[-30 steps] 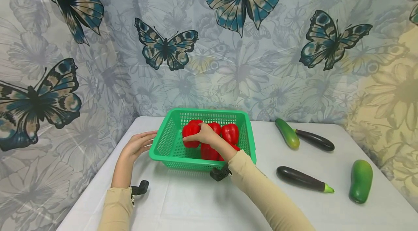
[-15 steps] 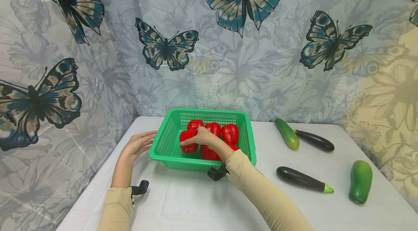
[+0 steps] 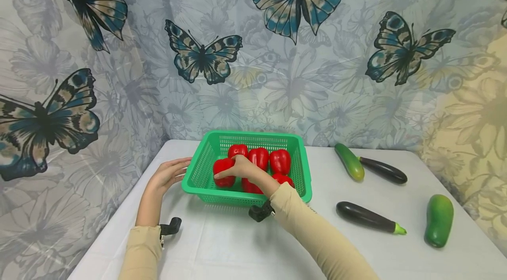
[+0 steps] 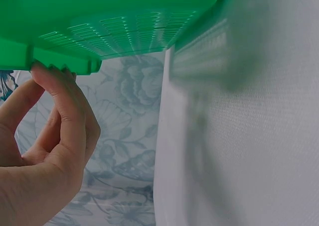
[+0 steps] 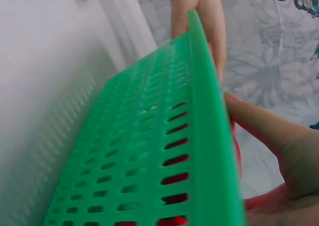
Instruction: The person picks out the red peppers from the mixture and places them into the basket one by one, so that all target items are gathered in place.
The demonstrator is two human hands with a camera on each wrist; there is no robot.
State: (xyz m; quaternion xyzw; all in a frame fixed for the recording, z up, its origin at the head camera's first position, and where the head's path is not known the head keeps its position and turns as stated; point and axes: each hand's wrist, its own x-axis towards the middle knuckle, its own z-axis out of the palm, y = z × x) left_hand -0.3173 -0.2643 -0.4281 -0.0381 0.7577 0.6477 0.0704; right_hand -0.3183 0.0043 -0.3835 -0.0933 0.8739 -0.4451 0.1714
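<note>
A green plastic basket [image 3: 222,196] holds several red bell peppers, such as one at its back right [image 3: 279,162]. My right hand [image 3: 247,170] reaches over the front rim and grips a red bell pepper [image 3: 222,167] at the basket's left part, thumb on its near side. The right wrist view shows that thumb [image 5: 264,121] past the rim, with most of the pepper hidden by the basket wall. At the left rim, my left hand [image 3: 168,175] touches the basket with extended fingers. Its fingertips meet the rim's underside in the left wrist view.
On the white table's right side lie a green-yellow zucchini [image 3: 349,162], a dark eggplant [image 3: 383,171] beside it, another eggplant [image 3: 366,217] nearer, and a thick green vegetable [image 3: 439,220] near the right edge. A butterfly-print cloth [image 3: 293,95] hangs behind.
My right hand has shifted left and toward the basket's front with the bell pepper, baring another pepper behind it. The left hand stays at the rim.
</note>
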